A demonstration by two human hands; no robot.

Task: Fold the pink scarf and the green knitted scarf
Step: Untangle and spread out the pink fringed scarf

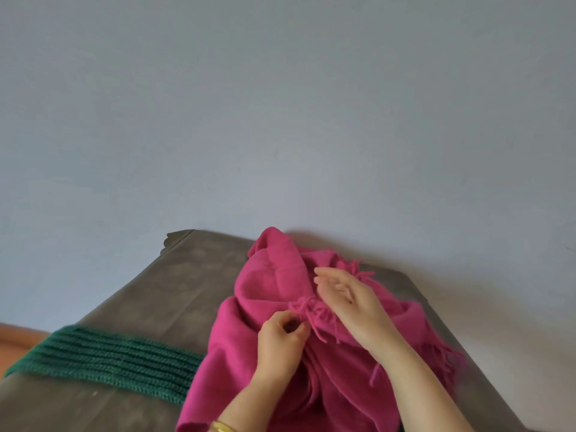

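While the left hand (282, 335) pinches its fringe, the rumpled pink scarf (274, 294) lies under the right hand (346, 299), open.

Pink scarf (274, 294): solid magenta-pink, no pattern, fringe (314, 316) in the same pink. Green scarf (109, 357): dark green knit, ribbed in lengthwise ridges, single colour. Tabletop (174, 291): dull grey-brown with faint lighter blotches and a few pale specks. Wall (280, 104): plain pale blue-grey, unpatterned. Orange strip (15, 338) at the far left edge. Bangle (223, 427) on the left wrist: gold.
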